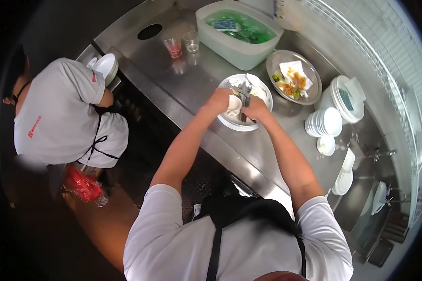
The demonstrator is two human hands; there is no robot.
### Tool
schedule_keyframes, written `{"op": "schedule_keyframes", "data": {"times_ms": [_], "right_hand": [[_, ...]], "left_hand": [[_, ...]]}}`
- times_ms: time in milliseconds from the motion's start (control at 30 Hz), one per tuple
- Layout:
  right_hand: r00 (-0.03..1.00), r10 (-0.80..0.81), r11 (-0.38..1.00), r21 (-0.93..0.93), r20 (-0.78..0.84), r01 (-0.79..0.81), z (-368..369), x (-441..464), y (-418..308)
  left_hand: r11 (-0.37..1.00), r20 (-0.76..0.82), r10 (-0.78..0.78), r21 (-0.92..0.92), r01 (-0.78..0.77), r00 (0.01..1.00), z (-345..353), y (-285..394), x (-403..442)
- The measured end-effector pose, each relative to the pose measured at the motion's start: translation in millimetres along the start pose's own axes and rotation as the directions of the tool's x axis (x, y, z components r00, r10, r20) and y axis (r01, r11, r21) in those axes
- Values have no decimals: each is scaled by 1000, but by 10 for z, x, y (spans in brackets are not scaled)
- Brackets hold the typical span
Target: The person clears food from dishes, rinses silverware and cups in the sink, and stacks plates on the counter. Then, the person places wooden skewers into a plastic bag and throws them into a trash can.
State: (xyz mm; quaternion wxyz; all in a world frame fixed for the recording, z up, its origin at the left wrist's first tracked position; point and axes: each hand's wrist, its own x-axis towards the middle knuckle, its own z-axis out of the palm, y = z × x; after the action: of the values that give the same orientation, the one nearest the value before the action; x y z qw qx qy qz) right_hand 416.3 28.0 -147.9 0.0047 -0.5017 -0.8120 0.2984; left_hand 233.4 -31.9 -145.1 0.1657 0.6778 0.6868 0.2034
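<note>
Apron (248,208), right hand (256,108) curled round cutlery (244,96)

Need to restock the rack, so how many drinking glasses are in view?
2: a glass with red contents on the counter, and a clear glass beside it, nearer the tub. More could be hidden in the tub's green liquid.

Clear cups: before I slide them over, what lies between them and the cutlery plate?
The head view shows bare steel counter between clear cups and cutlery plate.
</note>
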Motion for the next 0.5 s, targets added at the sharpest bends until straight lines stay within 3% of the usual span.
{"op": "schedule_keyframes", "data": {"times_ms": [67,100,133,267,300,400,500], "right_hand": [[996,-42,997,-64,-77,37,7,184,35],[997,-47,996,-78,-68,42,-21,227,39],[997,-49,995,-87,-62,44,-45,271,52],[991,-90,974,-198,102,109,20,345,130],[992,0,963,-268,123,33,-26,227,-50],[992,66,932,-348,-106,-99,231,167,-204],[968,81,950,-275,-238,-147,325,322,-103]], "left_hand": [[997,-89,-9,-78,2,996,107,-67,6],[988,-6,-101,-115,100,995,19,-8,-5],[986,-29,-114,-123,109,993,54,-51,39],[975,-44,-175,-148,167,984,131,-136,212],[969,-31,-198,-156,191,980,141,-136,257],[987,33,-125,-102,128,992,180,-189,392],[990,99,-80,-107,90,992,192,-242,490]]}}
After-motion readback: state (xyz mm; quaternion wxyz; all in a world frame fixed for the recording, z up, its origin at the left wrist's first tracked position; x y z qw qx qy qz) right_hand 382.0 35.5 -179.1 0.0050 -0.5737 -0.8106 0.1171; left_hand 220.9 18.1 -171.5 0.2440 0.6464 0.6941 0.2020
